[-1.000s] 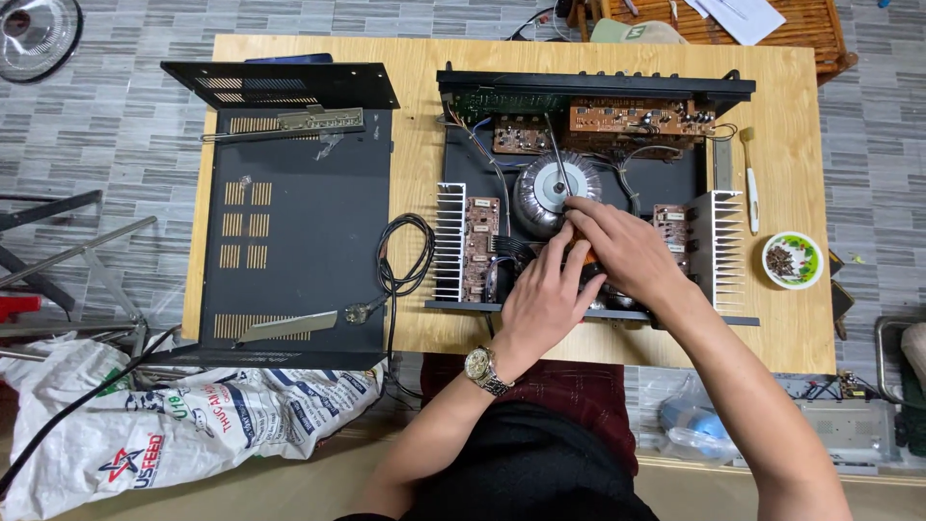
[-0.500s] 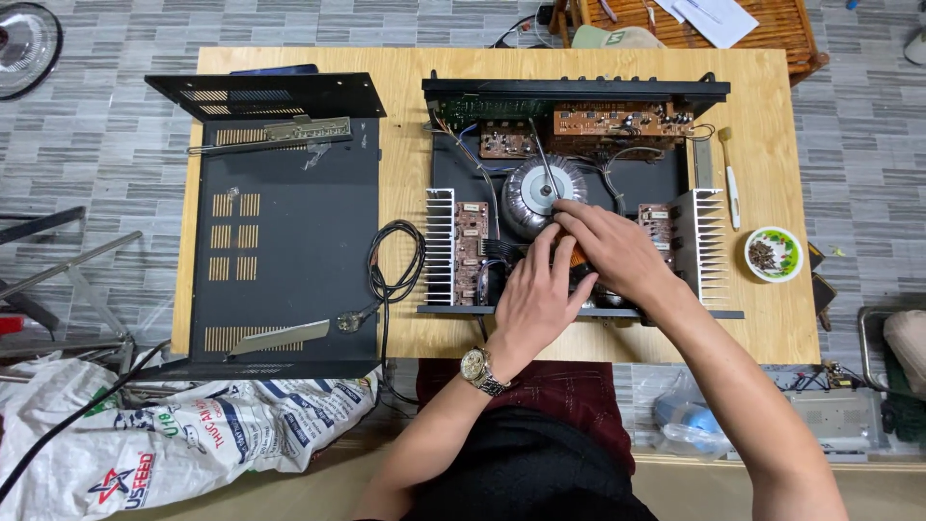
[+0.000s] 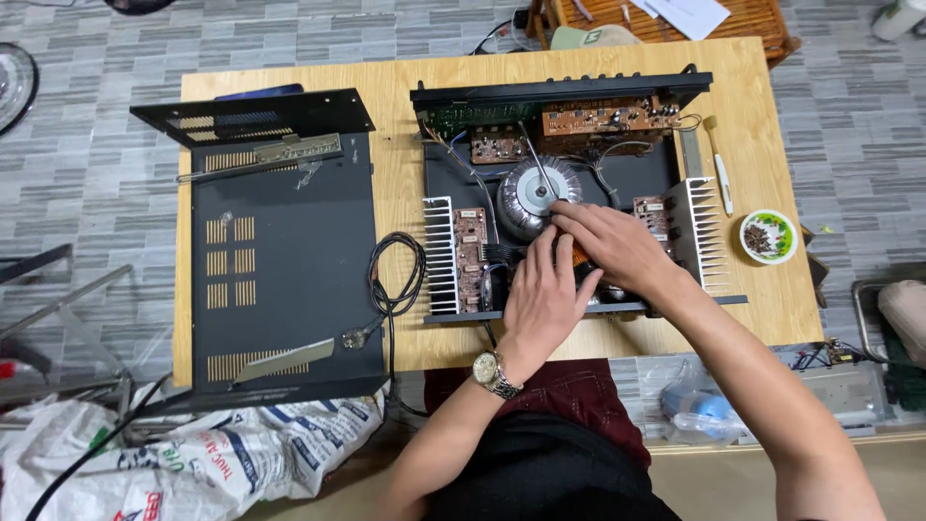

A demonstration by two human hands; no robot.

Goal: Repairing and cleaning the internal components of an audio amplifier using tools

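Both hands flat, gripping nothing visible, inside opened amplifier chassis; cover already off on tabletop; boards remain mounted.

Orange part under hands (mostly hidden)

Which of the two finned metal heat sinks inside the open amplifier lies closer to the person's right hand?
The heat sink on the chassis's right side: the right hand lies just beside it. The left heat sink sits beyond the left hand, farther off.
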